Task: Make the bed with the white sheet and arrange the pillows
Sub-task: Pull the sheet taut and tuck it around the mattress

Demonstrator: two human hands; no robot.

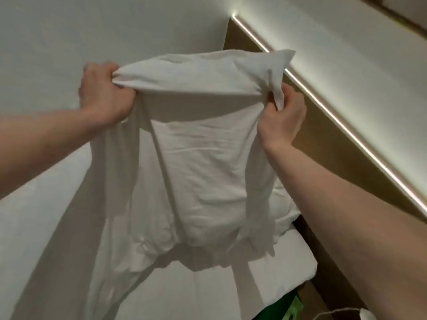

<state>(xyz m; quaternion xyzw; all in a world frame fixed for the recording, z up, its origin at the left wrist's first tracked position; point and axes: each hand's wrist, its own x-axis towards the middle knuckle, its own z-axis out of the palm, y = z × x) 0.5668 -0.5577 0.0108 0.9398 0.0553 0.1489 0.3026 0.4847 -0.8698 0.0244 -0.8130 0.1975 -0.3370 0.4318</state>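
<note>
I hold a white sheet point(203, 162) up in the air in front of me, its top edge stretched between both hands. My left hand point(105, 93) is clenched on the upper left corner. My right hand point(282, 118) pinches the upper right corner, with a flap of cloth sticking up above it. The sheet hangs down in folds, its gathered elastic hem at the bottom, and trails onto the bed point(277, 269) below. A white pillow point(283, 204) peeks out behind the sheet at the right, lying on the mattress.
A wooden headboard panel point(328, 144) with a lit light strip point(346, 132) runs along the right. White walls point(69, 31) stand behind and to the left. Something green point(293, 306) and a white cable with a plug point(365, 314) lie at the bottom right.
</note>
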